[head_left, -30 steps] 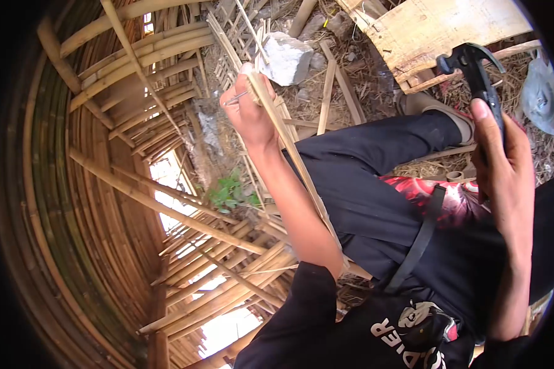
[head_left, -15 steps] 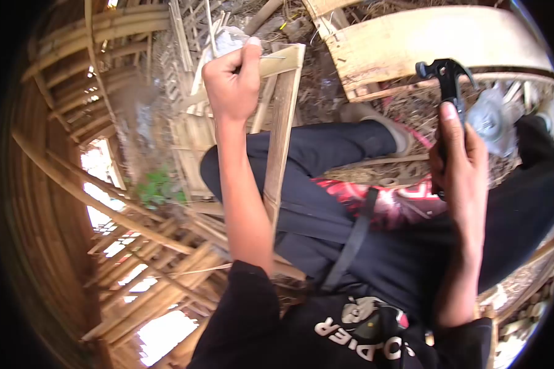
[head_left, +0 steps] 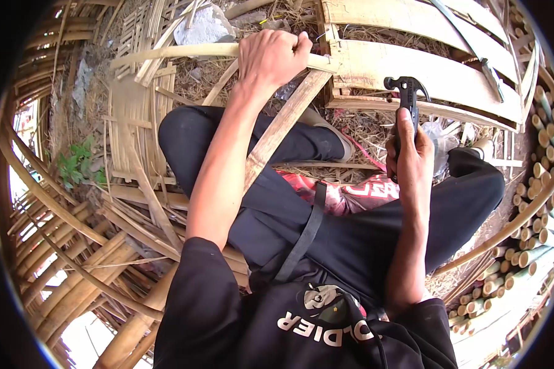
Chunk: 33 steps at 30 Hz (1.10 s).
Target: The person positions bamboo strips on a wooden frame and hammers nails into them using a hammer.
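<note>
"So, in the head view, what is each hand doing?"

"The left hand (head_left: pixel 269 60) is wrapped over a pale bamboo strip (head_left: pixel 191 50), gripping it towards its right-hand end. The right hand (head_left: pixel 413 157) has its fingers closed round a black hammer (head_left: pixel 407 98), held upright with its head apart from the strip."

"And where does the strip lie?"

"Out in front of the seated person, running leftwards beyond the left knee. Its right-hand end meets the top of a slat (head_left: pixel 287 126), which slopes back towards the left forearm. That corner is just beside some boards (head_left: pixel 412 71); I can't tell whether they touch."

"What might go wrong from there?"

"I'd judge the bare left thumb most exposed: a stroke off line near the corner could catch it. The slat seems poorly backed over soft trousers (head_left: pixel 375 230), so a knock might make it slip or twist. Thin pieces may split, too."

"Anything you can't make out?"

"Yes. The left fingers curl underneath, so something small pinched there could be missed. The slat's lower end is lost behind the forearm, and a long tool (head_left: pixel 490 77) on the boards is cut off at the top edge, its kind unclear."
</note>
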Available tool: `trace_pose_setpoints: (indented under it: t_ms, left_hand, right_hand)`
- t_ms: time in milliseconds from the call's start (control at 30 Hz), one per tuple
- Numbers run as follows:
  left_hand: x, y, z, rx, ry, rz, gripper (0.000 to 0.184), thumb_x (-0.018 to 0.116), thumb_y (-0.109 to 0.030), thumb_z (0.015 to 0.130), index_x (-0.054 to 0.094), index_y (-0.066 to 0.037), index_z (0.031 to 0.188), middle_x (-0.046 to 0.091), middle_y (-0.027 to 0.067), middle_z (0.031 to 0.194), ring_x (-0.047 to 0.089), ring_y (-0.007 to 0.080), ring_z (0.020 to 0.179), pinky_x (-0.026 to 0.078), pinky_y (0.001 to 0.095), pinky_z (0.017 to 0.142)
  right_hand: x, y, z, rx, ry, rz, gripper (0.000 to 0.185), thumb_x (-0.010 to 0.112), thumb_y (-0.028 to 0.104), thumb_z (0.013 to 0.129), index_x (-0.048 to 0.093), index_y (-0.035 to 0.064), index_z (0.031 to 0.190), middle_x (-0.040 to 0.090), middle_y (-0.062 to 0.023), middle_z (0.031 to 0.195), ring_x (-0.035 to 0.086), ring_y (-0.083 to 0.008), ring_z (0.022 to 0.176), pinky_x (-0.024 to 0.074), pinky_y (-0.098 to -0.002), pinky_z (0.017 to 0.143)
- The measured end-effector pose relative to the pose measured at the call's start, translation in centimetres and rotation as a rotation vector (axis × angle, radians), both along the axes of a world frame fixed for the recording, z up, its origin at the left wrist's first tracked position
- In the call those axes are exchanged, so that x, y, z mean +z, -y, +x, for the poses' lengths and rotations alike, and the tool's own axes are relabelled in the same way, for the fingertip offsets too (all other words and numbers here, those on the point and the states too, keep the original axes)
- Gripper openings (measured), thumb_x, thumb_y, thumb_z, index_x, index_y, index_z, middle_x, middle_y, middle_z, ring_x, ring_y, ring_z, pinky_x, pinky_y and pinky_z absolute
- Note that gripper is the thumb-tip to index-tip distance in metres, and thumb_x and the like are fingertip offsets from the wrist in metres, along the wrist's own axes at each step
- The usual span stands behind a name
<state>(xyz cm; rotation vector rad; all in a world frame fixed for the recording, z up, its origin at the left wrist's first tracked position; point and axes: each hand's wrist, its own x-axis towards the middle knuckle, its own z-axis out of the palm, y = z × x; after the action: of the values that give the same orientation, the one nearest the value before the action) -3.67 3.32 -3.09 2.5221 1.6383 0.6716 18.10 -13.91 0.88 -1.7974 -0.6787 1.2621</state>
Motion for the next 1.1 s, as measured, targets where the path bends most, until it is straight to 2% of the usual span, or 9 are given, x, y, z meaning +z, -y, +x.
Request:
trace_pose_setpoints:
  t_ms: [300,500,667,833,933,1000,1033,1067,1100]
  left_hand:
    - [-0.8,-0.5,0.4,-0.030,0.045,0.026,0.040,0.061,-0.033,0.086,0.069,-0.008,0.055,0.057,0.0135,0.046,0.057,0.0308,0.040,0.043,0.0411,0.042]
    - [-0.7,-0.4,0.6,-0.033,0.001,0.093,0.038,0.062,-0.035,0.086,0.071,-0.008,0.060,0.060,0.0160,0.053,0.062,0.0369,0.050,0.048,0.0445,0.050]
    - [-0.6,0.3,0.7,-0.023,0.032,0.064,0.040,0.059,-0.036,0.087,0.071,-0.009,0.061,0.061,0.0145,0.053,0.062,0.0355,0.050,0.050,0.0436,0.050]
    - [-0.5,0.3,0.6,-0.020,0.041,0.063,0.039,0.061,-0.033,0.086,0.069,-0.009,0.056,0.058,0.0132,0.049,0.061,0.0314,0.047,0.049,0.0398,0.050]
    - [-1.2,0.2,0.5,-0.049,0.107,0.151,0.040,0.062,-0.029,0.085,0.068,-0.010,0.051,0.056,0.0112,0.044,0.059,0.0283,0.042,0.047,0.0372,0.048]
    - [-1.0,0.2,0.6,-0.035,0.060,0.051,0.043,0.062,-0.028,0.086,0.067,-0.011,0.047,0.055,0.0083,0.041,0.058,0.0246,0.039,0.046,0.0364,0.047]
    - [-0.2,0.2,0.6,-0.011,-0.044,-0.119,0.041,0.061,-0.036,0.090,0.072,-0.008,0.061,0.065,0.0112,0.055,0.067,0.0275,0.053,0.049,0.0405,0.055]
    - [-0.7,0.1,0.7,-0.012,-0.035,-0.125,0.041,0.061,-0.036,0.090,0.072,-0.008,0.061,0.065,0.0112,0.055,0.067,0.0275,0.053,0.049,0.0405,0.055]
    - [-1.0,0.3,0.6,-0.013,0.064,0.044,0.039,0.062,-0.032,0.087,0.070,-0.006,0.060,0.064,0.0145,0.056,0.066,0.0310,0.054,0.049,0.0441,0.054]
  right_hand:
    - [1.1,-0.2,-0.6,0.055,0.128,0.001,0.046,0.055,0.046,0.103,0.055,0.0076,0.076,0.046,0.0038,0.057,0.043,-0.0046,0.049,0.0327,-0.0239,0.045]
    - [3.4,-1.8,-1.7,0.272,0.294,0.118,0.046,0.059,0.042,0.101,0.059,0.0020,0.080,0.050,0.0007,0.059,0.044,-0.0075,0.054,0.0373,-0.0282,0.052]
    - [3.6,-4.2,-2.6,0.421,0.526,0.179,0.053,0.062,0.045,0.100,0.055,-0.0040,0.079,0.048,-0.0080,0.057,0.047,-0.0124,0.054,0.0409,-0.0326,0.053]
    - [4.3,-5.4,-2.7,0.532,0.739,0.079,0.055,0.062,0.045,0.098,0.061,-0.0096,0.090,0.059,-0.0248,0.067,0.053,-0.0267,0.060,0.0460,-0.0453,0.064]
    - [8.5,-5.3,-3.1,0.420,0.728,0.346,0.047,0.057,0.040,0.102,0.065,-0.0053,0.093,0.057,-0.0053,0.061,0.052,-0.0134,0.054,0.0424,-0.0331,0.052]
    - [9.9,-5.3,-3.4,0.233,0.501,0.498,0.043,0.053,0.038,0.105,0.066,-0.0007,0.093,0.048,0.0046,0.059,0.043,-0.0053,0.047,0.0329,-0.0249,0.043]
    - [8.0,-5.7,-3.2,0.167,0.319,0.653,0.040,0.050,0.040,0.105,0.057,0.0080,0.082,0.048,0.0008,0.060,0.042,-0.0058,0.043,0.0316,-0.0234,0.040]
    - [3.9,-5.5,-2.8,0.174,0.311,0.769,0.043,0.052,0.039,0.105,0.057,0.0034,0.083,0.049,-0.0031,0.058,0.042,-0.0102,0.045,0.0350,-0.0277,0.044]
    - [3.8,-5.5,-3.2,0.457,0.702,0.585,0.042,0.051,0.037,0.105,0.060,-0.0028,0.094,0.055,-0.0120,0.062,0.050,-0.0200,0.051,0.0409,-0.0336,0.049]
